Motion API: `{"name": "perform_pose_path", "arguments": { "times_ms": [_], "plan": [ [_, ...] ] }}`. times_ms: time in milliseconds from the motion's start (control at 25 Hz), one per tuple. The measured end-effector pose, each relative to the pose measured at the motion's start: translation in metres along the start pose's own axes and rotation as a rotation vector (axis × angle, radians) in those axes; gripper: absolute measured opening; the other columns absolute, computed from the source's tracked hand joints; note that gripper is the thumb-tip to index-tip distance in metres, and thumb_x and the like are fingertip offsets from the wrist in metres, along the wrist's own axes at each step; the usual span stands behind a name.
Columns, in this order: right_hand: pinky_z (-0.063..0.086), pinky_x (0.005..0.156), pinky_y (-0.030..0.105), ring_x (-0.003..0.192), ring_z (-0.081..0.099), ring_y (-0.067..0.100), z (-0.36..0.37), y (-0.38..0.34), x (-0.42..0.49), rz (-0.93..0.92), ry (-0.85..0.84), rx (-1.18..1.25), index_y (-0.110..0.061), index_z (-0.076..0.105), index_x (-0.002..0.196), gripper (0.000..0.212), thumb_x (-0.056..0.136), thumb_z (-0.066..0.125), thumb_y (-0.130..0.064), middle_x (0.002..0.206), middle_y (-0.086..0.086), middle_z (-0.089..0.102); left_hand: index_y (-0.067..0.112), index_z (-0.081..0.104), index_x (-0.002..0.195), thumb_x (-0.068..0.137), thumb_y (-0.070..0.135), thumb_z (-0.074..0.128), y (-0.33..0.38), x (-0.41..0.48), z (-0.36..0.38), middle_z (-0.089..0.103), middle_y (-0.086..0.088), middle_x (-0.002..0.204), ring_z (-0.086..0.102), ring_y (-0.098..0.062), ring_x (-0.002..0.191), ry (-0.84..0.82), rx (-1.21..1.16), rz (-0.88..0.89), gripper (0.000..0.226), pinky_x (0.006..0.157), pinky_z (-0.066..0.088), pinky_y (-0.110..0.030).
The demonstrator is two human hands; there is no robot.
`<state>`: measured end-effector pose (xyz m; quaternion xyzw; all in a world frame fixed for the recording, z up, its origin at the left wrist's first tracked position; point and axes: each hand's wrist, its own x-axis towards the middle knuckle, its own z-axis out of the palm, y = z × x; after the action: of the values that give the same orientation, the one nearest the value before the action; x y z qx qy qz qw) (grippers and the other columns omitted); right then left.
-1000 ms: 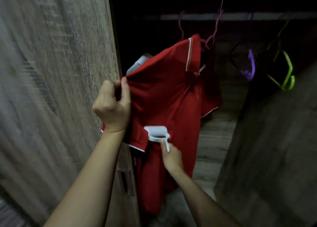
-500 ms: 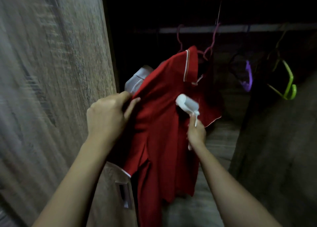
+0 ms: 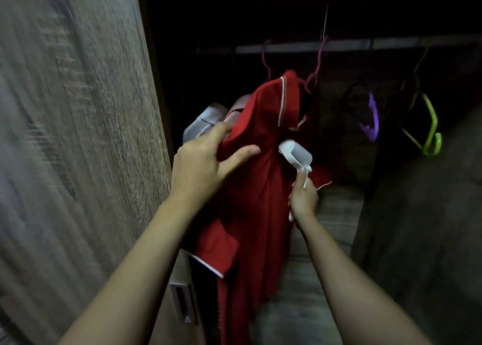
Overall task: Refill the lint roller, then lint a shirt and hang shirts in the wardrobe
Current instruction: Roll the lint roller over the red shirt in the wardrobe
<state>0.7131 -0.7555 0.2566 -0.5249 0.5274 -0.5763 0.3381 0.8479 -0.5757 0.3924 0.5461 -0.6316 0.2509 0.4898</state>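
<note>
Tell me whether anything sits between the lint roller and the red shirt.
Nothing visible does. The lint roller, held in the right hand, lies against the red shirt below its collar; the left hand grips the fabric beside it.

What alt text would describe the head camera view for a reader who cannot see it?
A person's right hand rolls a white lint roller on a red shirt hanging in a dark wardrobe, while the left hand grips the shirt's shoulder. Purple and green hangers hang empty to the right.
</note>
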Motion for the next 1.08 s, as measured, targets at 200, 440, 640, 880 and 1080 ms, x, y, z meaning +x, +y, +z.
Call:
{"name": "perform_pose_path", "arguments": {
  "times_ms": [200, 440, 640, 880, 1080],
  "plan": [
    [0.049, 0.062, 0.041, 0.053, 0.056, 0.025, 0.016, 0.061, -0.070, 0.097, -0.312, -0.129, -0.020, 0.048, 0.063, 0.047, 0.096, 0.030, -0.047, 0.055, 0.003, 0.052, 0.016, 0.051, 0.095, 0.086, 0.030, 0.050, -0.025, 0.006, 0.003, 0.069, -0.013, 0.076, 0.066, -0.031, 0.062, 0.013, 0.263, 0.322, 0.016, 0.046, 0.048, -0.033],
    [0.053, 0.068, 0.047, 0.060, 0.057, 0.029, 0.007, 0.041, -0.023, 0.031, -0.136, -0.113, -0.025, 0.044, 0.062, 0.056, 0.083, 0.023, -0.072, 0.056, 0.004, 0.052, 0.007, 0.056, 0.071, 0.080, 0.018, 0.061, -0.024, 0.019, 0.002, 0.061, -0.011, 0.058, 0.052, -0.030, 0.036, 0.063, 0.596, 0.239, 0.015, 0.034, 0.035, -0.025],
    [0.051, 0.076, 0.044, 0.085, 0.063, 0.040, 0.011, -0.006, 0.034, -0.017, -0.036, -0.024, -0.014, 0.059, 0.088, 0.071, 0.082, 0.018, -0.071, 0.079, 0.018, 0.062, 0.006, 0.060, 0.076, 0.081, 0.012, 0.064, -0.027, 0.021, 0.002, 0.061, -0.013, 0.059, 0.053, -0.032, 0.038, 0.103, 0.622, 0.190, 0.009, 0.034, 0.035, -0.026],
    [0.042, 0.072, 0.033, 0.091, 0.063, 0.034, 0.041, 0.088, -0.081, 0.112, -0.380, -0.192, -0.008, 0.065, 0.101, 0.053, 0.095, 0.031, -0.049, 0.096, 0.017, 0.069, 0.004, 0.059, 0.077, 0.073, 0.004, 0.064, -0.040, 0.019, -0.008, 0.060, -0.015, 0.059, 0.054, -0.034, 0.039, 0.115, 0.638, 0.145, 0.006, 0.034, 0.038, -0.028],
    [0.043, 0.081, 0.036, 0.104, 0.059, 0.041, 0.027, 0.036, 0.039, 0.101, -0.090, -0.152, 0.001, 0.061, 0.109, 0.057, 0.099, 0.027, -0.043, 0.108, 0.027, 0.064, 0.004, 0.061, 0.076, 0.076, 0.006, 0.066, -0.042, 0.017, -0.006, 0.061, -0.013, 0.058, 0.053, -0.031, 0.037, 0.116, 0.665, 0.156, 0.005, 0.035, 0.034, -0.025]
  ]
}}
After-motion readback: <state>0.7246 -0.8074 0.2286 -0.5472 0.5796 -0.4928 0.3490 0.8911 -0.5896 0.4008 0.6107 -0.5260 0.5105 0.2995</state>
